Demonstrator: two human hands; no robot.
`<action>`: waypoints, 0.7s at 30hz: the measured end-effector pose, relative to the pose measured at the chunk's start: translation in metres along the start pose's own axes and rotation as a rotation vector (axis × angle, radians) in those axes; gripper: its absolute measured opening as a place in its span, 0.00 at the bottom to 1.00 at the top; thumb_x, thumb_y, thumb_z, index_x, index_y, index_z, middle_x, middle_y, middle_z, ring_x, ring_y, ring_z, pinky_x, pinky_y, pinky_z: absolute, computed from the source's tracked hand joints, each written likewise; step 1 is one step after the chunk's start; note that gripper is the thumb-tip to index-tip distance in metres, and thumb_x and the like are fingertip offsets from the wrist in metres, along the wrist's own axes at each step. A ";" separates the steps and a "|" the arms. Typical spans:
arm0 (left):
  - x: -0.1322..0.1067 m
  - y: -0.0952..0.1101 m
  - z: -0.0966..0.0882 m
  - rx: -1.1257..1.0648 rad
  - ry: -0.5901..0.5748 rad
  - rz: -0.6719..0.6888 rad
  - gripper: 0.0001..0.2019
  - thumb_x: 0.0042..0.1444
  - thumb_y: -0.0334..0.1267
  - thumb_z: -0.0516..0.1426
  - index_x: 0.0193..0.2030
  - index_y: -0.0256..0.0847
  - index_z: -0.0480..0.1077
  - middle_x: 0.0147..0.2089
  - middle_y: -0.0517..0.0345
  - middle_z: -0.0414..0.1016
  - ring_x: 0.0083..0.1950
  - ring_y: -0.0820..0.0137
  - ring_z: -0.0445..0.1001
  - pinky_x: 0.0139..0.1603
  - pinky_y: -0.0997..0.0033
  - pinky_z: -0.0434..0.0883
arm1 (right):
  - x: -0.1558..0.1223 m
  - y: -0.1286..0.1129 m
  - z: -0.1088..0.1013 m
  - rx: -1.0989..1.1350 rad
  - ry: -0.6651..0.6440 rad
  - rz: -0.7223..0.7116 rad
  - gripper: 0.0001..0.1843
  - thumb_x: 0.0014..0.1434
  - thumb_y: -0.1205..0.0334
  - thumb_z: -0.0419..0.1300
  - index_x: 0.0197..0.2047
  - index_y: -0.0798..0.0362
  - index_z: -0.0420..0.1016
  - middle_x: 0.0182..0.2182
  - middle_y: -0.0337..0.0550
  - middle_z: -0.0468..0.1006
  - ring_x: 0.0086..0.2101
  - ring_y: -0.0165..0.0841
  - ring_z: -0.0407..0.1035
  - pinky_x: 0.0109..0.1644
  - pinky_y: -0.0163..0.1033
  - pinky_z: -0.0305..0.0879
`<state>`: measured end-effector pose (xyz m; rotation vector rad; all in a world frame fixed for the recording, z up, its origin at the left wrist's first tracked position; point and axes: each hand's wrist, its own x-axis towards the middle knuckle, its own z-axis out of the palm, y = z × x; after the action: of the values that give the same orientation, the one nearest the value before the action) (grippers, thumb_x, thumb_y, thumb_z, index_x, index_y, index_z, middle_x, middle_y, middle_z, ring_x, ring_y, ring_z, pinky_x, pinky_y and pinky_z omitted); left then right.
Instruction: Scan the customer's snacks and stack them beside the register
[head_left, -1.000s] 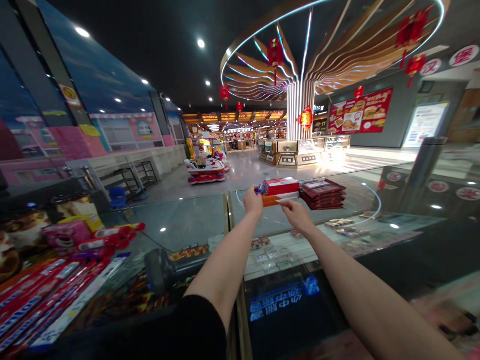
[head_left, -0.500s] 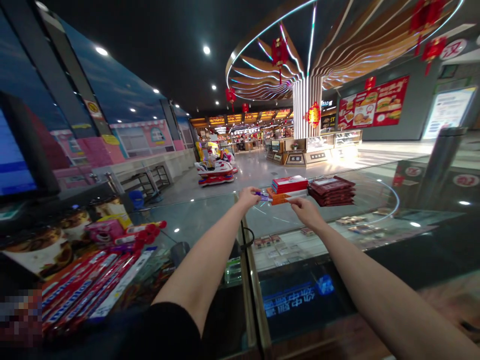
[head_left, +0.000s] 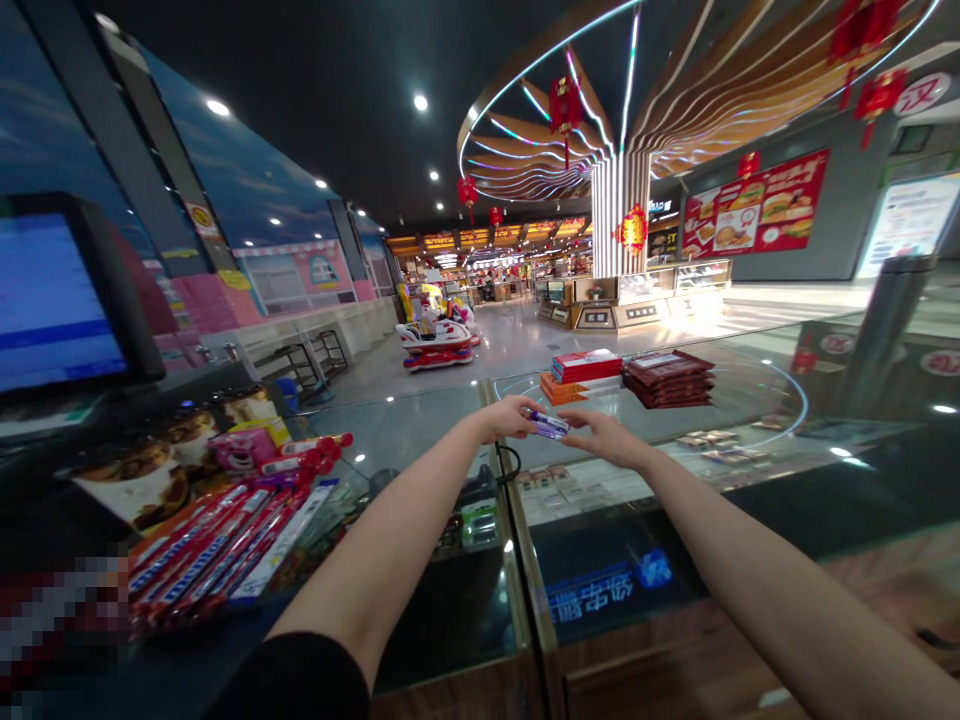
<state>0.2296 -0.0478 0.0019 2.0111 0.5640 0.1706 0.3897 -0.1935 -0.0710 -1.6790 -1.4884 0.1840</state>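
Note:
Over the glass counter, my left hand pinches the left end of some small purple-and-white packets; their exact kind and count are too small to tell. My right hand has its thumb and fingers around the packets' right end. Just beyond the hands, orange packs lie beneath a stack of red-and-white boxes. To the right of these sits a pile of dark brown-red packets.
At left are a monitor, long red Mentos packs, patterned cups and a pink box. A black cable loop rises near the counter joint. Goods show beneath the glass. A kiddie ride stands beyond.
Both hands have drawn nearer with the purple packets. My right hand has left the orange pack, which now lies beneath the boxes, and has come to the purple packets' right end.

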 end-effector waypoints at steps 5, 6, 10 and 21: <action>0.000 -0.008 0.000 0.212 0.033 0.037 0.21 0.42 0.18 0.60 0.44 0.36 0.71 0.28 0.64 0.75 0.28 0.78 0.70 0.30 0.81 0.68 | -0.001 -0.012 0.004 -0.122 0.010 -0.040 0.20 0.55 0.59 0.63 0.51 0.52 0.77 0.45 0.46 0.80 0.46 0.40 0.72 0.52 0.46 0.66; 0.000 -0.009 0.001 0.256 0.049 0.053 0.21 0.41 0.18 0.60 0.44 0.36 0.72 0.27 0.65 0.74 0.28 0.78 0.70 0.31 0.79 0.68 | -0.002 -0.014 0.004 -0.137 0.016 -0.042 0.20 0.55 0.59 0.64 0.51 0.52 0.77 0.45 0.46 0.80 0.46 0.40 0.72 0.52 0.46 0.66; 0.003 -0.010 0.004 0.414 0.101 0.077 0.22 0.37 0.19 0.63 0.43 0.36 0.73 0.26 0.65 0.75 0.29 0.75 0.72 0.37 0.74 0.71 | -0.003 -0.014 0.006 -0.159 0.015 -0.058 0.21 0.55 0.60 0.63 0.53 0.52 0.76 0.46 0.46 0.79 0.46 0.40 0.72 0.52 0.46 0.66; -0.004 -0.009 0.006 0.483 0.181 0.106 0.09 0.49 0.28 0.61 0.39 0.38 0.77 0.31 0.59 0.80 0.33 0.73 0.76 0.36 0.77 0.71 | -0.006 -0.016 0.006 -0.157 0.026 -0.049 0.20 0.57 0.59 0.62 0.53 0.52 0.76 0.47 0.47 0.80 0.46 0.40 0.73 0.53 0.47 0.66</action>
<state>0.2258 -0.0507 -0.0082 2.5143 0.6587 0.3068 0.3724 -0.1971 -0.0671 -1.7597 -1.5565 0.0196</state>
